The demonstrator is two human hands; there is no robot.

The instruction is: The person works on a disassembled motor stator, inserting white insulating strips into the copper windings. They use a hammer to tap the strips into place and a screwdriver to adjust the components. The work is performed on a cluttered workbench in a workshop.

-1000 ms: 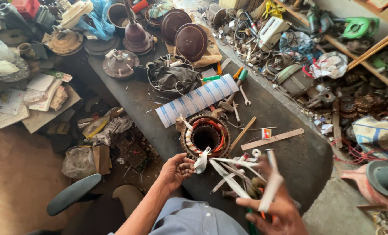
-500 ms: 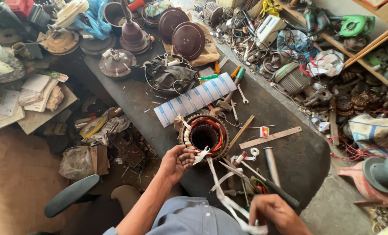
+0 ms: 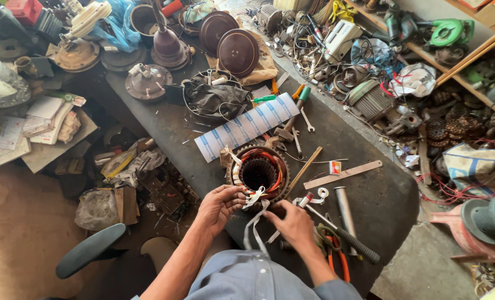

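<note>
Motor stator (image 3: 260,173), round, toothed rim, copper windings inside, lies flat on the dark tabletop (image 3: 392,205) near its front edge, bore up. White tape (image 3: 254,222) runs from the winding at the near rim down toward the person's lap.

Doing it well, by judgement: keep the tape taut and flat, feed it close to the coil, brace the core so it does not turn.

Left hand (image 3: 217,205) at the near-left rim; fingers (image 3: 235,195) curled together, pinched on the tape end against the winding.

Right hand (image 3: 296,225) just beside the rim, near-right; fingers bent closed around the tape, thumb side hidden, so exact grip cannot be told.

Around: blue-striped white sheet (image 3: 246,126) behind the stator, wooden stick (image 3: 303,170) and flat wooden strip (image 3: 343,174) to the right, orange-handled pliers (image 3: 336,258) near the right wrist.
</note>
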